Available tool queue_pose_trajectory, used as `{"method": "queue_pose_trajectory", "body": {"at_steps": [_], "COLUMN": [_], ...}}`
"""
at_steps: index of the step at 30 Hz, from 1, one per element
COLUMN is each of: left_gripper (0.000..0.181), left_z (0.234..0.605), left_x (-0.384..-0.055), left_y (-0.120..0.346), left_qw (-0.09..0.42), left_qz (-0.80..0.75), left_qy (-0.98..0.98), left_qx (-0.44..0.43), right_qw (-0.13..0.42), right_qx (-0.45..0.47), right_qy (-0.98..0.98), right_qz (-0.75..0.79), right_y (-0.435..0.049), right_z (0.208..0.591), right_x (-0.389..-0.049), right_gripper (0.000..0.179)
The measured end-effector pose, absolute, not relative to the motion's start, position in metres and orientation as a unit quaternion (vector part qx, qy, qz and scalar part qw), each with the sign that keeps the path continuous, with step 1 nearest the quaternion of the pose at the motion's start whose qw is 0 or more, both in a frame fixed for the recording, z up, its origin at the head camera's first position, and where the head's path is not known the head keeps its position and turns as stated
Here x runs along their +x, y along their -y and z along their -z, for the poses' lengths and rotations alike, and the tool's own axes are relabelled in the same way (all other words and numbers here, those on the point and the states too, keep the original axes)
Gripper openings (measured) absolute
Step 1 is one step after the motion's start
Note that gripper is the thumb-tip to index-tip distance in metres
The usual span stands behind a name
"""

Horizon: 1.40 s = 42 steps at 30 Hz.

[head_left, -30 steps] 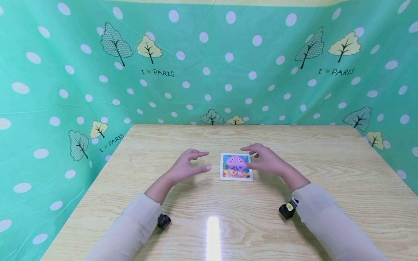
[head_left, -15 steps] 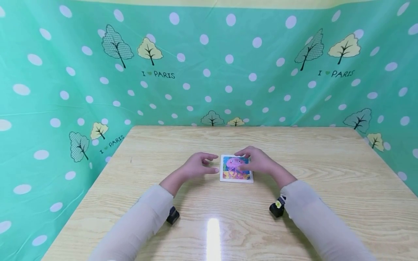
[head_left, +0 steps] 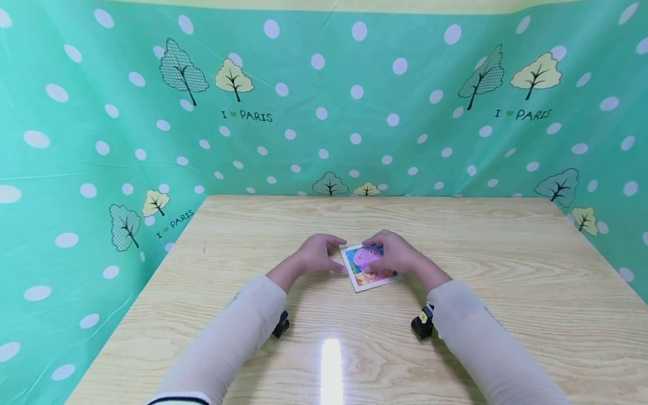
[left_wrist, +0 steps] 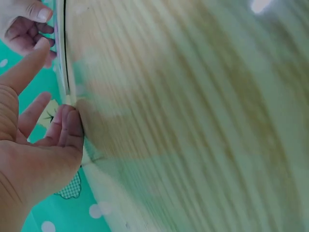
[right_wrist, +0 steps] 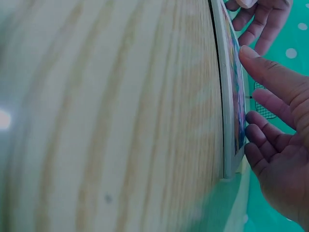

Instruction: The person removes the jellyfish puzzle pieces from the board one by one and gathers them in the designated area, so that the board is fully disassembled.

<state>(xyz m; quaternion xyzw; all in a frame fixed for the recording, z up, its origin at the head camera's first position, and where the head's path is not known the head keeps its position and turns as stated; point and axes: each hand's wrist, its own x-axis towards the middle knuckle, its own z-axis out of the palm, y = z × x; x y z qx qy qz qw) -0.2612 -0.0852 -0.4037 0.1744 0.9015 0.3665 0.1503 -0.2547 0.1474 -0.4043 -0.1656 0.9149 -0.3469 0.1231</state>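
A square picture board with a white rim lies flat on the wooden table, turned slightly askew; it shows a pink jellyfish on blue. My right hand lies over its right part, thumb and fingertips lightly bent against the printed face. In the right wrist view the board appears edge-on beneath those fingertips. At the board's left edge is my left hand, thumb and fingers apart and loosely bent. In the left wrist view its fingertips are close to a board corner; contact there is unclear.
The wooden table stretches out on all sides of the board. Behind it hangs a green dotted curtain with printed trees. A black wrist camera hangs below the right sleeve. A light streak reflects near the front.
Both hands have moved inward over the last second, the right one onto the board. Since half a second ago the board has turned counterclockwise and its near edge sits a little closer to me.
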Motion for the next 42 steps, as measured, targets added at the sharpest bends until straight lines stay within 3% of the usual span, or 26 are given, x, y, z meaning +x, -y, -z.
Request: {"method": "queue_pose_trajectory", "body": {"at_steps": [12, 32, 42], "left_gripper": [0.063, 0.051, 0.048], "left_z": [0.409, 0.411, 0.408], "left_x": [-0.269, -0.284, -0.291], "left_y": [0.078, 0.083, 0.073], "left_qw": [0.116, 0.153, 0.144], "left_qz": [-0.295, -0.353, -0.316], "left_qy": [-0.929, -0.908, -0.92], "left_qx": [0.19, 0.166, 0.185], "right_qw": [0.132, 0.111, 0.104], "right_qx": [-0.197, -0.205, -0.203], "right_qy": [-0.906, -0.918, -0.923], "right_qz": [0.351, 0.321, 0.31], "right_y": [-0.154, -0.155, -0.157], "right_z": [0.411, 0.414, 0.414], "right_x": [-0.26, -0.261, -0.261], "right_gripper": [0.056, 0.062, 0.062]}}
